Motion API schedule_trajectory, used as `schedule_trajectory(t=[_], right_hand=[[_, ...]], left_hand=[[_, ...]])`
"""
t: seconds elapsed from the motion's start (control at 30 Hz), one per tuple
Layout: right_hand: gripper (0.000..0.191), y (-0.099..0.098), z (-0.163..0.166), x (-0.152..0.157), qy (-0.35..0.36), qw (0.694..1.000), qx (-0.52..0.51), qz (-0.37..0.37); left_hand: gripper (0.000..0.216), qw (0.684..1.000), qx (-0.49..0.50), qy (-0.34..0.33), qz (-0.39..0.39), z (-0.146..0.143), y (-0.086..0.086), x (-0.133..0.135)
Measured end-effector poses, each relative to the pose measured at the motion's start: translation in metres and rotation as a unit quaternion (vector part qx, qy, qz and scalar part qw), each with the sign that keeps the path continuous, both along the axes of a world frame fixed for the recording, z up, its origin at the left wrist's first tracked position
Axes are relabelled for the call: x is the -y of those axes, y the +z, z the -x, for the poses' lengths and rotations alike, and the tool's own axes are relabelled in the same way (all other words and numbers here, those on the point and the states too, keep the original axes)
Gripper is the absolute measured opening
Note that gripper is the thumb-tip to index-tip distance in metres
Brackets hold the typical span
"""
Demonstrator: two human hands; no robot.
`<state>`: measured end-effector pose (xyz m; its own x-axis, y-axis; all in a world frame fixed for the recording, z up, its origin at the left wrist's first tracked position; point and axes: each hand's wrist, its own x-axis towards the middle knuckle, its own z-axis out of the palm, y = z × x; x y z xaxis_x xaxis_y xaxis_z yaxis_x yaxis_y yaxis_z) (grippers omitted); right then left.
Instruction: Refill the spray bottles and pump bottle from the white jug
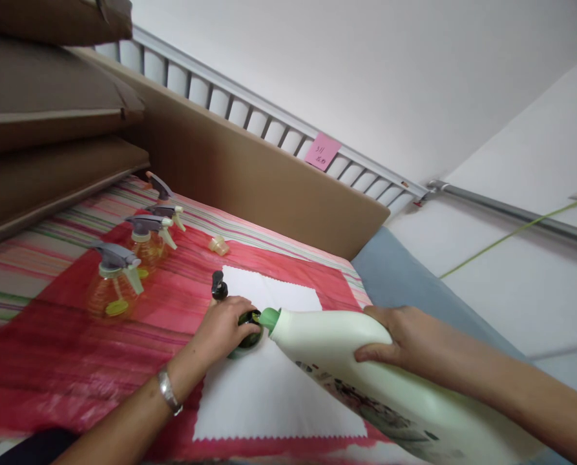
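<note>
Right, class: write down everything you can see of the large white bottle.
The large white bottle looks like smooth plastic, with a pale green neck and a printed label low on its side. It lies tilted almost flat, neck toward the small dark bottle that the left hand steadies on the white cloth. The right hand grips its upper body; its base runs out of view.

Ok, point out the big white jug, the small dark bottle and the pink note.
big white jug (327,336): head view, white shoulder behind the spout.
small dark bottle (250,336): head view, its visible side.
pink note (322,152): head view, its middle.
</note>
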<state>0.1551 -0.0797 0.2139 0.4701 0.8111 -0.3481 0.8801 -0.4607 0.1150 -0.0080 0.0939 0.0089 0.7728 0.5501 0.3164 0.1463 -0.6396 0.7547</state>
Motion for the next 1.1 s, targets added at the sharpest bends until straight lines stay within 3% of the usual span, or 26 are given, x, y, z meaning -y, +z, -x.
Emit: schedule_trajectory(t=[1.1], right_hand=[[0.041, 0.0003, -0.0025, -0.0003, 0.007, 1.000, 0.000, 0.006]], left_hand=[[0.023, 1.000, 0.003, -0.003, -0.003, -0.0002, -0.0003, -0.0005]])
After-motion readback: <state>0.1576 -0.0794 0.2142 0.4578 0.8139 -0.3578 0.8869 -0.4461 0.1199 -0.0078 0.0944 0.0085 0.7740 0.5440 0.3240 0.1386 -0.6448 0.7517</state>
